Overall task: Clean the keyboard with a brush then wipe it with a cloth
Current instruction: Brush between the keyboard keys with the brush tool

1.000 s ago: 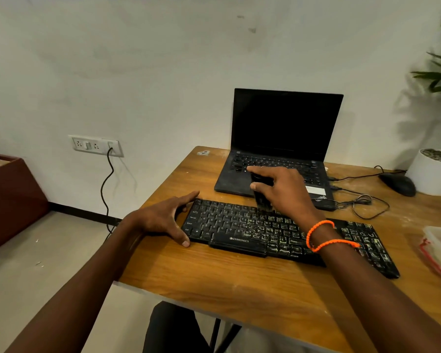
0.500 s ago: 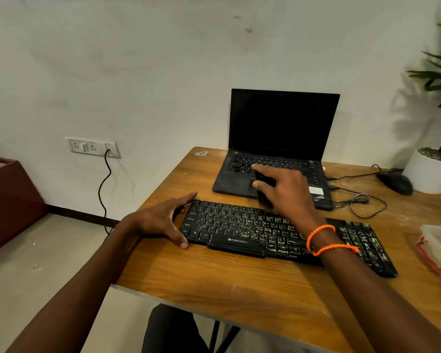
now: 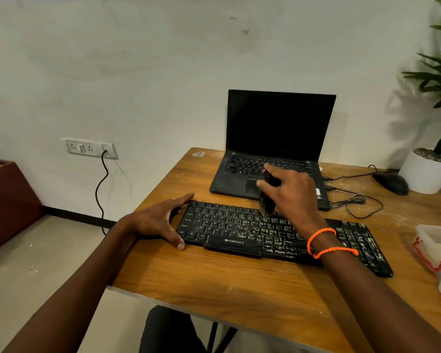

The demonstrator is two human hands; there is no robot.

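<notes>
A black keyboard point(image 3: 239, 230) with dusty, pale-smeared keys lies across the wooden desk point(image 3: 239, 284). My right hand point(image 3: 290, 192), with orange bands on the wrist, grips a dark brush point(image 3: 266, 205) whose bristles touch the keyboard's top rows near the middle. My left hand point(image 3: 161, 220) rests on the desk, its thumb and fingers spread around the keyboard's left end. No cloth can be picked out for certain.
An open black laptop point(image 3: 273, 149) stands just behind the keyboard. A mouse point(image 3: 391, 183) and coiled cable point(image 3: 357, 202) lie at the back right, by a white plant pot point(image 3: 427, 171). A clear plastic box point(image 3: 435, 248) with red clips sits at the right edge.
My right hand has shifted the brush slightly back and forth over the top rows, its bristles now lower on the keys. My left hand has stayed at the keyboard's left end.
</notes>
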